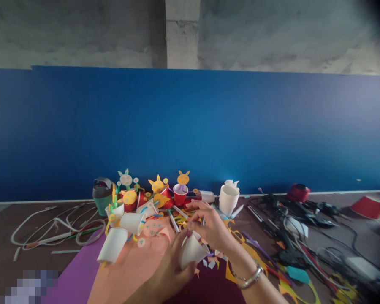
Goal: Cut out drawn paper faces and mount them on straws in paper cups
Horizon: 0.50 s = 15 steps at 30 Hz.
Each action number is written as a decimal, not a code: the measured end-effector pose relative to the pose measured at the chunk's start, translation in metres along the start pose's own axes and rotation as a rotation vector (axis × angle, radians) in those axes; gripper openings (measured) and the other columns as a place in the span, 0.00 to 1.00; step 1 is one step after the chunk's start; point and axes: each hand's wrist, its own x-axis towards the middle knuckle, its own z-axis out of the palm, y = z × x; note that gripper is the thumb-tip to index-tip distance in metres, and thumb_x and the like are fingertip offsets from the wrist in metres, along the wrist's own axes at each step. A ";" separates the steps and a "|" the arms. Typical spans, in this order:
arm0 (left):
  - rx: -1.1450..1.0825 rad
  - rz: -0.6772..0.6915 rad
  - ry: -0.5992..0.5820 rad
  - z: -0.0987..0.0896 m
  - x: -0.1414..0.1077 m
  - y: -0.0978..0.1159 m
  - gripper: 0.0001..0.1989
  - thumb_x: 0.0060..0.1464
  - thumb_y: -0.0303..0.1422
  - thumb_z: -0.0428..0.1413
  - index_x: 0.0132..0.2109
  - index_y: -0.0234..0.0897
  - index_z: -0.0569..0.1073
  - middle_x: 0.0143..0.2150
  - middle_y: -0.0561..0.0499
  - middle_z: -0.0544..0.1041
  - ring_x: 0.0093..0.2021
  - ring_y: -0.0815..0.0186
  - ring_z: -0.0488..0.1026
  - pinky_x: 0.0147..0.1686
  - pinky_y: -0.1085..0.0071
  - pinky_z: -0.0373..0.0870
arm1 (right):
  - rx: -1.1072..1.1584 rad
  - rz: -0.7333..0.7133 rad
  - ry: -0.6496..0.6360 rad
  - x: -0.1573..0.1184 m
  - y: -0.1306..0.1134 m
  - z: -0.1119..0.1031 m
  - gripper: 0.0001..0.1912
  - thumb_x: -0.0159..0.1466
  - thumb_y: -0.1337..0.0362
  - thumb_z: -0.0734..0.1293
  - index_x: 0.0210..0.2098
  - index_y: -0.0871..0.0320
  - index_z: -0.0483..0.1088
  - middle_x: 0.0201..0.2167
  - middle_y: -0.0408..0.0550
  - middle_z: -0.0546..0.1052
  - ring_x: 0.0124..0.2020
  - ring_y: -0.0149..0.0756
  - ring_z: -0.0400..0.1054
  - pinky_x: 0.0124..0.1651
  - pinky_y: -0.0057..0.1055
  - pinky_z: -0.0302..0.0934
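Observation:
A white paper cup point(194, 252) lies tilted in my left hand point(173, 267), whose fingers and thumb wrap round its side. The cup's wider end points toward the lower right. Over the cup's other end reaches my right hand point(210, 226), fingers curled and fingertips close together near my left fingertips. A small dark purple bit shows by those fingertips, but what they pinch is mostly hidden. To the left, more white paper cups point(113, 245) lie on their sides on orange paper point(126, 278). An orange sheet with drawn faces point(153, 230) is behind my left hand.
Decorated cups with paper animal heads point(183, 178) stand along the blue partition point(190, 126). A white cup with paper scraps point(229, 200) stands behind my right hand. Yellow paper offcuts point(256, 257) and tangled black cables point(291, 236) spread to the right; white cables point(58, 223) lie left.

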 end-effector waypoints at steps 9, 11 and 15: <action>-0.204 -0.220 0.117 0.002 0.004 -0.002 0.34 0.52 0.39 0.57 0.63 0.38 0.55 0.60 0.39 0.64 0.59 0.50 0.62 0.55 0.57 0.62 | -0.074 0.001 0.126 0.002 0.019 -0.003 0.16 0.63 0.54 0.62 0.43 0.54 0.75 0.50 0.53 0.73 0.52 0.45 0.65 0.55 0.42 0.57; -0.262 -0.289 0.185 0.000 0.009 0.000 0.35 0.52 0.40 0.57 0.63 0.38 0.54 0.62 0.39 0.61 0.62 0.50 0.58 0.58 0.56 0.59 | -0.049 0.000 0.190 0.005 0.028 -0.007 0.17 0.64 0.54 0.60 0.43 0.56 0.74 0.47 0.54 0.74 0.50 0.44 0.66 0.53 0.40 0.59; -0.509 -0.369 0.305 -0.004 0.018 0.003 0.35 0.52 0.40 0.58 0.63 0.41 0.54 0.64 0.41 0.60 0.63 0.52 0.56 0.58 0.57 0.59 | -0.023 0.088 0.226 0.011 0.046 -0.011 0.20 0.63 0.51 0.60 0.42 0.59 0.73 0.43 0.55 0.77 0.48 0.48 0.68 0.50 0.41 0.61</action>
